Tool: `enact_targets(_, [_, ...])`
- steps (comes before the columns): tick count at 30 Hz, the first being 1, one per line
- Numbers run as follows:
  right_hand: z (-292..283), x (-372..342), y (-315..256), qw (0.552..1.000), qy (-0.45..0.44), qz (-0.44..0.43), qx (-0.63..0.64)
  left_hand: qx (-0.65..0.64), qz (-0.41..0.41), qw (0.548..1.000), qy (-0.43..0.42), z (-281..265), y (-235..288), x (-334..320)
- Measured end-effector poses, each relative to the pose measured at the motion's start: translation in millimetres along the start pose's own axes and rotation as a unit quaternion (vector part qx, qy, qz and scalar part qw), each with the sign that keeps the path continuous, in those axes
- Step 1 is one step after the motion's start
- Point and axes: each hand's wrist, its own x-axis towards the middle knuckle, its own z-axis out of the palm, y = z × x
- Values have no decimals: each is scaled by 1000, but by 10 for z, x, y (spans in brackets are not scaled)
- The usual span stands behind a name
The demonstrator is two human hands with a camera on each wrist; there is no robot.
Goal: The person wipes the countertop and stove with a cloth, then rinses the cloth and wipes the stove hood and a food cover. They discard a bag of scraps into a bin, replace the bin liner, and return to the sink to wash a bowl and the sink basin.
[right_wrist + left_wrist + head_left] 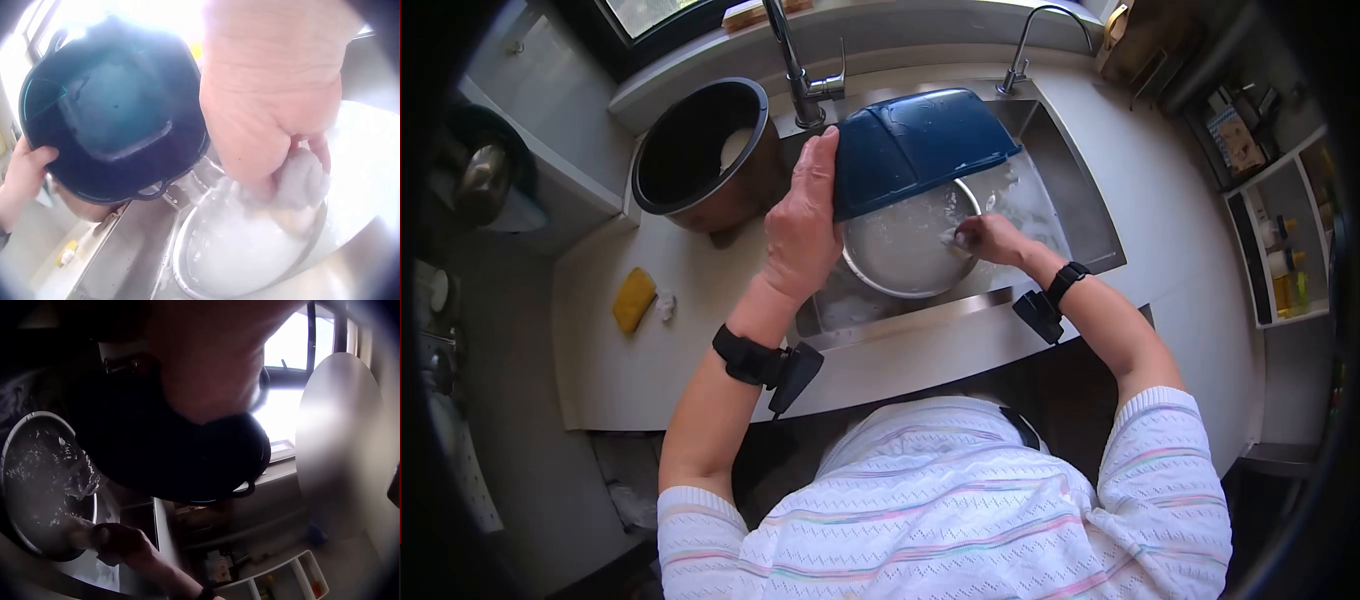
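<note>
My left hand (802, 225) grips a dark blue plastic basin (930, 140) by its edge, the thumb over the inner side of the rim in the right wrist view. The basin is tipped on its side above the sink, its hollow (119, 106) facing the right wrist camera. Below it, a round metal bowl (870, 282) of cloudy water stands in the sink, and water splashes on its surface. My right hand (997, 240) holds a bunched whitish cloth (302, 181) at the bowl's right rim. In the left wrist view the basin is a dark shape.
The steel sink (1090, 215) holds sudsy water around the bowl. A black inner pot (700, 160) stands on the counter at left, near a yellow sponge (634, 299) and a small white wad (665, 306). A tall faucet (800, 80) rises behind; a slim tap (1017, 65) stands further right.
</note>
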Motion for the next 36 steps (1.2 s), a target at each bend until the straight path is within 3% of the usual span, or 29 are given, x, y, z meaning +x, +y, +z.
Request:
enact_targets(2, [27, -15, -19, 1000, 29, -6, 3, -2, 42, 998, 55, -53, 20, -4])
enact_targets(8, [86, -62, -60, 998, 52, -41, -1, 40, 62, 995, 60, 28, -139, -243])
enact_targets(10, [23, -115, -173, 998, 56, -24, 35, 33, 59, 996, 63, -6, -156, -264])
enact_targets(12, [-77, -146, -201, 980, 27, 91, 176, 28, 55, 996, 66, -33, -183, -305])
enact_targets(13, [-116, -136, -160, 980, 25, 90, 174, 32, 50, 997, 57, -32, -223, -345])
enact_targets(15, [-210, -128, -31, 921, 49, 59, 383, 41, 39, 997, 49, 9, -277, -405])
enact_targets(20, [-562, -255, -285, 843, 70, 15, 533, 49, 15, 999, -5, 41, -389, -685])
enact_targets(25, [-341, -151, -387, 871, 36, 20, 489, 50, 28, 998, -2, -18, -236, -717])
enact_targets(27, [-296, -136, -401, 912, -8, 44, 407, -20, 18, 999, 33, -108, -247, -766])
enact_targets(28, [-232, -104, -346, 913, -11, 43, 406, -18, 15, 999, 34, -177, -263, -783])
enact_targets(30, [-154, -37, -273, 863, -23, 135, 486, -9, 33, 998, 47, -303, -298, -807])
enact_targets(31, [-159, -88, -403, 892, -20, 104, 438, -9, 32, 998, 50, -342, -314, -834])
enact_targets(36, [-47, -15, -173, 927, -75, 93, 356, -8, -31, 997, 77, -553, -345, -911])
